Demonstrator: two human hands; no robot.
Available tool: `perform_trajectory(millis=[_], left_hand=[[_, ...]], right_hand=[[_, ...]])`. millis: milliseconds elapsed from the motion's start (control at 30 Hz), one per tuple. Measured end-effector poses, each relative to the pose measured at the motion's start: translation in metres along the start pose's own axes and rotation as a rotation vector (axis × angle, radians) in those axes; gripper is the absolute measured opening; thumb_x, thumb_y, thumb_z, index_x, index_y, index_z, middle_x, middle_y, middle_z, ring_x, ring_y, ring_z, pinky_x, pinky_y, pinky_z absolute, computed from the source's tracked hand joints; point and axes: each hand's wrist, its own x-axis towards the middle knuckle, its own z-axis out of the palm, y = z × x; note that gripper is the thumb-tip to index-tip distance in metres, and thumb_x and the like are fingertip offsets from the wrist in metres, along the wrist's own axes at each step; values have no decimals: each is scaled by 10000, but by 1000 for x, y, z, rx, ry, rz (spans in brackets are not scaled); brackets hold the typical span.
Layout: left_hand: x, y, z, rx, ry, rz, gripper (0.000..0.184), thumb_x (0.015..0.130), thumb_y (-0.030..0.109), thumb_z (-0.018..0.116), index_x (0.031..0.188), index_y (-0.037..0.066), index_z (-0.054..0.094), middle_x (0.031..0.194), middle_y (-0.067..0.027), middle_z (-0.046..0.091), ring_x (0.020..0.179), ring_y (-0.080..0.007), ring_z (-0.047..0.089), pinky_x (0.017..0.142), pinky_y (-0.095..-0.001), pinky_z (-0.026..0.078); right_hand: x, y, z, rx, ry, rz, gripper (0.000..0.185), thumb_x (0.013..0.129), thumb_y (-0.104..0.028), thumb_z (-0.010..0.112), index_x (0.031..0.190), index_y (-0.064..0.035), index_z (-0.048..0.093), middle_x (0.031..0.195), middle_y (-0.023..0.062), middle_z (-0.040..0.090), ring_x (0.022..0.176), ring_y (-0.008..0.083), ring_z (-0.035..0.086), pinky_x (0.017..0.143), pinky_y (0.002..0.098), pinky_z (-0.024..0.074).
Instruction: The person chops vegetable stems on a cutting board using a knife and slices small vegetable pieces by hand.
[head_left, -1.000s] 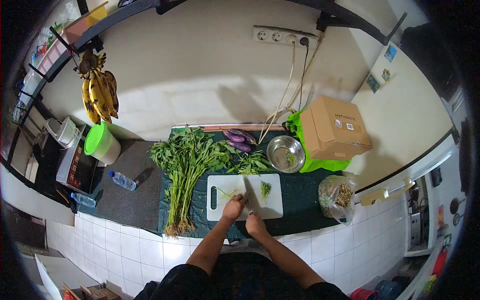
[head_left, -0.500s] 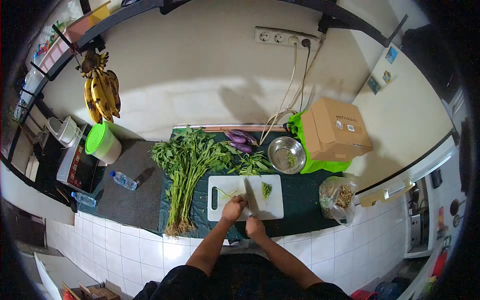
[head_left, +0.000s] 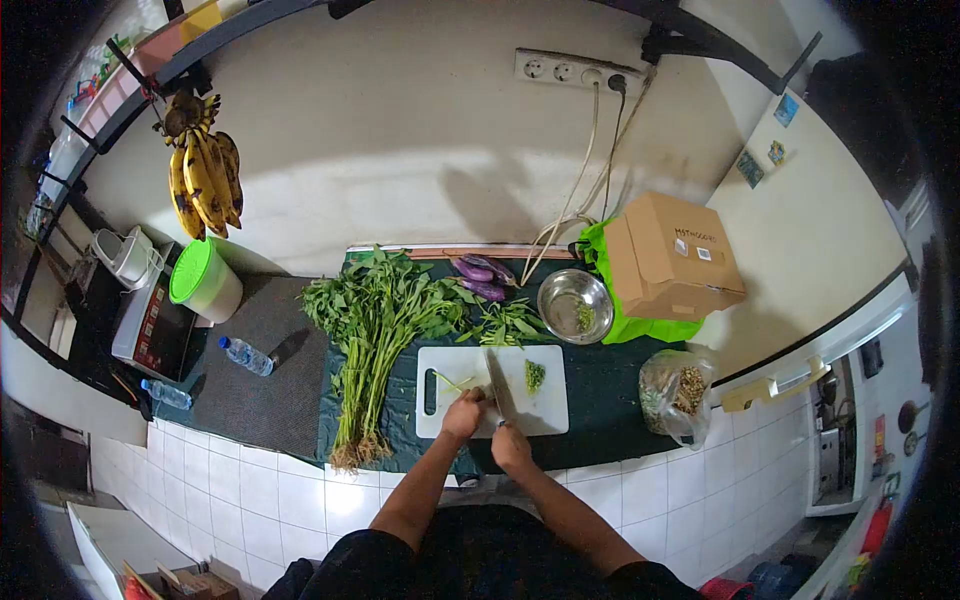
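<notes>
A white cutting board (head_left: 540, 415) lies on the dark green cloth. My right hand (head_left: 510, 445) is wrapped round the handle of a knife (head_left: 499, 383), whose blade points away from me over the board. Closed fingers of my left hand (head_left: 466, 412) hold thin green stems (head_left: 455, 383) just left of the blade; the cutting spot itself is too small to make out. Right of the knife sits a small pile of chopped greens (head_left: 535, 376). Beyond the board are loose leaves (head_left: 508, 322) and a metal bowl (head_left: 575, 306) with some green pieces inside.
Leafy stalks with roots (head_left: 375, 350) lie left of the board. Purple eggplants (head_left: 482, 278) rest near the wall. At the right are a cardboard box (head_left: 672, 258) and a plastic bag (head_left: 675, 397). Farther left stand a lidded bucket (head_left: 206, 282) and a water bottle (head_left: 246, 356).
The whole view has shifted slightly. Both hands remain close together over the board, and the knife blade's tilt differs a little.
</notes>
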Motion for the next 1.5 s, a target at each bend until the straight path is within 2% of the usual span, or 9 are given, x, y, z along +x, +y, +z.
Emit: perform_trajectory(millis=[67,233,367,400,600,1033,1200,1300,1500], left_hand=[[1,-3,2,27,2,21,339,791,100,560,1106,120,684,1147,-91,595,1088,-300,578,903,-378,517],[1,-2,0,-24,19,-16,344,770,81,556,1089,96,684,1133,-88,599,1073,-304,584,898,-388,517],[4,-8,6,-77,25,14,335,768,69,546,1074,89,682,1114,-96,602,1070,-312,583,897,-393,515],[3,-6,3,-80,25,13,335,768,69,546,1074,89,682,1114,-96,602,1070,-312,583,897,-393,515],[2,-11,7,-64,90,52,278,777,96,558,1033,86,665,1059,-114,613,1035,-326,595,867,-407,523],[0,-14,11,-122,136,33,261,775,76,552,1005,92,675,1020,-115,610,1003,-330,601,844,-414,523],[0,-17,13,-130,141,61,236,786,74,547,989,62,667,1015,-131,609,996,-337,598,860,-410,514],[3,-14,12,-199,157,23,228,796,79,551,992,64,666,1016,-139,612,988,-346,597,857,-413,514],[1,-13,10,-128,141,3,226,811,78,556,1005,74,672,1019,-138,617,986,-345,601,854,-415,515]], right_hand=[[-2,-20,-40,112,36,169,309,956,-203,442,966,51,618,934,274,650,906,438,640,810,497,507],[-8,-37,-71,93,24,105,332,963,-232,447,936,48,623,944,273,652,917,438,637,810,506,504],[-16,-40,-52,99,-36,211,335,966,-235,442,951,41,630,949,272,652,920,437,637,806,510,506],[0,-2,3,-23,3,65,333,966,-226,435,967,38,638,937,268,656,920,421,644,806,502,511],[2,-39,-61,154,17,182,335,963,-223,443,984,64,614,973,276,640,892,423,650,801,493,517],[-1,-38,-53,108,98,170,266,911,-154,472,895,19,673,910,266,671,880,431,662,788,500,531],[-3,-19,-28,-51,-24,-29,302,931,-200,471,890,23,669,900,269,670,878,430,662,799,497,531],[-8,-22,-18,117,145,127,293,925,-189,472,877,24,669,896,271,669,873,432,660,796,500,529],[0,-42,-59,57,31,130,292,931,-214,480,942,26,647,916,268,669,858,428,662,778,507,530]])
